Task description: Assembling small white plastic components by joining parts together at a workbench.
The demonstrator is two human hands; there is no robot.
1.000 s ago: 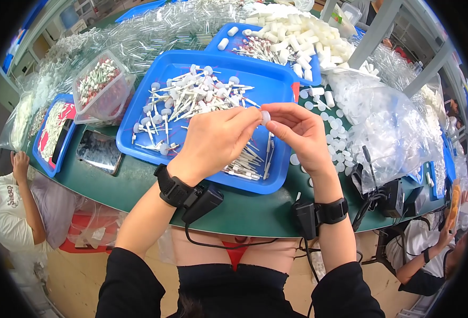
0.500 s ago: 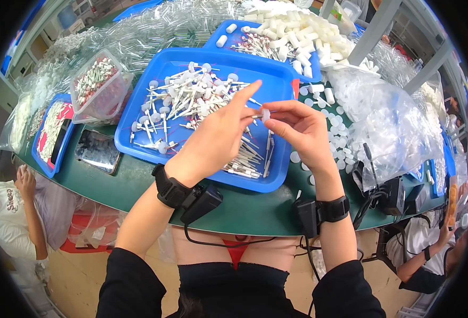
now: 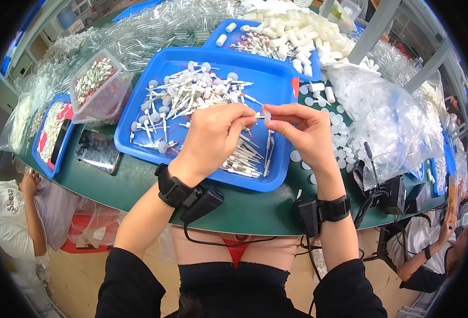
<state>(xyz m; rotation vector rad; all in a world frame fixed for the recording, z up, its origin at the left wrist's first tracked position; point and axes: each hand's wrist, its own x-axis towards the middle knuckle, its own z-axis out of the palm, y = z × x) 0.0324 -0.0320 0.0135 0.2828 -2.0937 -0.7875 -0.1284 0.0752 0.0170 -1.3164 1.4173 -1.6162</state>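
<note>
Over the big blue tray (image 3: 133,127), my left hand (image 3: 211,138) pinches a thin white stick (image 3: 257,116) between thumb and fingers. My right hand (image 3: 307,132) grips a translucent white disc (image 3: 267,115) by its edges. Stick and disc meet between the fingertips; how far the stick goes in is too small to tell. Inside the tray, a heap of white sticks with discs on them (image 3: 191,95) fills the upper left part. Sticks without discs (image 3: 244,159) lie in a bundle below, partly covered by my left hand.
Loose discs (image 3: 340,138) are scattered right of the tray, beside a clear plastic bag (image 3: 387,127). White cylinders (image 3: 297,40) are piled behind. On the left are a phone (image 3: 97,151), a clear tub (image 3: 97,87) and a small blue tray (image 3: 57,159). Other people sit at both sides.
The raised index finger of my left hand has come down and closed on the stick. My right hand has stayed nearly in place with the disc.
</note>
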